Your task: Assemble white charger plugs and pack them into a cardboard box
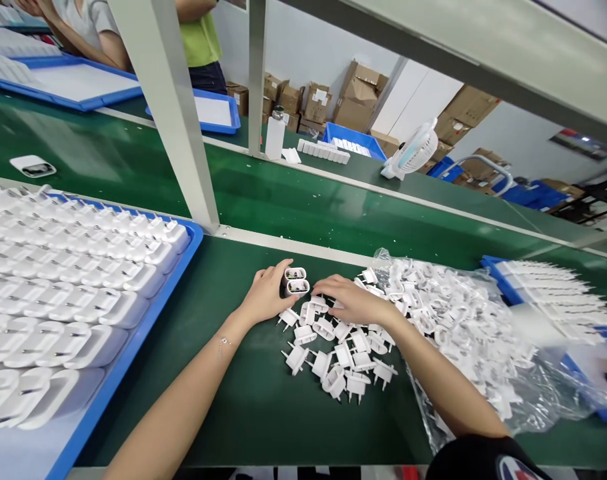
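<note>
Near the middle of the green bench, my left hand (pixel 267 293) is closed around two white charger housings (pixel 297 287). They stand side by side with their tops open, and small electronic parts show inside. Just to the right, my right hand (pixel 351 300) reaches over a loose spread of white plug caps (pixel 344 353) with metal pins. Its fingers are stretched and slightly curved, the thumb apart from them; nothing shows held. The caps lie in mixed directions, some pins up, some sideways. The right palm hides a few of them.
A blue tray (pixel 148 340) of rowed white chargers fills the left. A clear plastic bag (pixel 538 393) heaped with plug caps lies right, near another blue tray (pixel 501 280). A metal post (pixel 171 113) rises behind the left tray. Beyond stand a small fan (pixel 414 152) and people.
</note>
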Demonstrator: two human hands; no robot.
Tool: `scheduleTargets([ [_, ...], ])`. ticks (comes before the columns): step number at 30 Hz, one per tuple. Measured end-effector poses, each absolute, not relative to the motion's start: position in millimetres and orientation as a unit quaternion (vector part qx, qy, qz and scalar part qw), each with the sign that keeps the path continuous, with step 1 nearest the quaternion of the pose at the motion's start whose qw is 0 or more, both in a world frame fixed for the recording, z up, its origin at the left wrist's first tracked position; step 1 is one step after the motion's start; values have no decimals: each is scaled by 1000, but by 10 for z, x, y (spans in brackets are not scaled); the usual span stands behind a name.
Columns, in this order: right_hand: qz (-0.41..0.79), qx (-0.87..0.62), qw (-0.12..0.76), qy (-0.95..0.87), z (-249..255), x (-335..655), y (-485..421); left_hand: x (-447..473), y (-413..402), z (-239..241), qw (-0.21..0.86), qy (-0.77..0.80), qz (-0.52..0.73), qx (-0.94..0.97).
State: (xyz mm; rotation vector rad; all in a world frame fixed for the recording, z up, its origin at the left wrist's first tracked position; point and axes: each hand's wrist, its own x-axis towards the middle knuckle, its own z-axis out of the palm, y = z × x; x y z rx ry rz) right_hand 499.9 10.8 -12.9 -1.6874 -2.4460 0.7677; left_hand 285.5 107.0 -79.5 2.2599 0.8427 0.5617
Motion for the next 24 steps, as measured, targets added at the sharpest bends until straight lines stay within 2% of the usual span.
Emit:
scheduleTargets([
  [5, 229, -549, 2, -804, -231, 5015, 189, 2813, 1060, -836, 338, 321, 228, 855],
  [12, 252, -624, 50, -738, -248, 5016, 195, 2793, 1073, -847, 357, 317, 228, 849],
  [20, 287, -619, 224, -696, -236, 4933, 337, 2802, 1080, -864, 368, 318, 238, 841],
  [24, 295, -636, 277, -656, -225, 4817, 430, 2802, 1078, -858, 369, 315, 237, 842],
])
